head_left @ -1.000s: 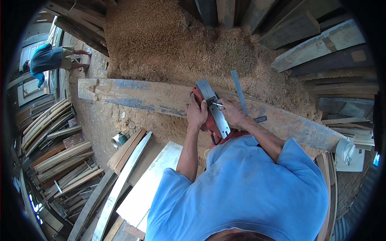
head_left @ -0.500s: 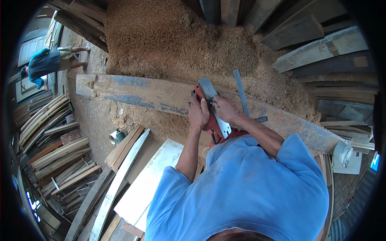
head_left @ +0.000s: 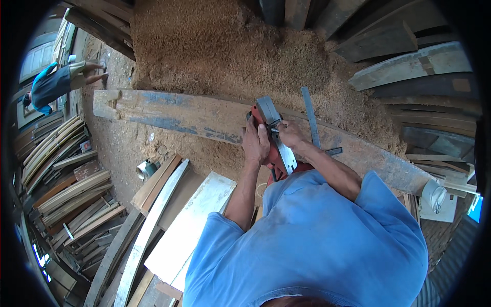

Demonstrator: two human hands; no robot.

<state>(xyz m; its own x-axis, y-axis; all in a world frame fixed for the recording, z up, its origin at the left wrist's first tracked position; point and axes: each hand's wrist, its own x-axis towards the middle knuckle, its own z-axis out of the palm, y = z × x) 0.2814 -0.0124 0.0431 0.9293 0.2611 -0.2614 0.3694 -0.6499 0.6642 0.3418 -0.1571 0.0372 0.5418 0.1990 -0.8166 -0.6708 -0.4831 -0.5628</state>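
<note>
A red electric planer (head_left: pixel 274 157) lies with its silver metal sole turned up, over the near side of a long worn wooden plank and close against my body. My left hand (head_left: pixel 255 141) is wrapped round the planer's left side, thumb along its edge. My right hand (head_left: pixel 292 135) is closed at the middle of the sole, on a small dark metal tool (head_left: pixel 273 128) set at the planer's blade slot; its exact kind is too small to tell. Just right of my right hand, a steel try square (head_left: pixel 311 117) rests on the plank, its blade pointing away.
The plank (head_left: pixel 169 110) runs left to right, with a heap of wood shavings (head_left: pixel 204 51) beyond it. Stacked boards (head_left: pixel 76 189) stand at left, more timber (head_left: pixel 409 66) at far right. A pale board (head_left: pixel 194 220) lies near my left elbow. Another person (head_left: pixel 51 87) stands at far left.
My right hand has shifted slightly to the right, and more of the small dark tool shows. My left hand still holds the planer. The person at far left has changed posture slightly.
</note>
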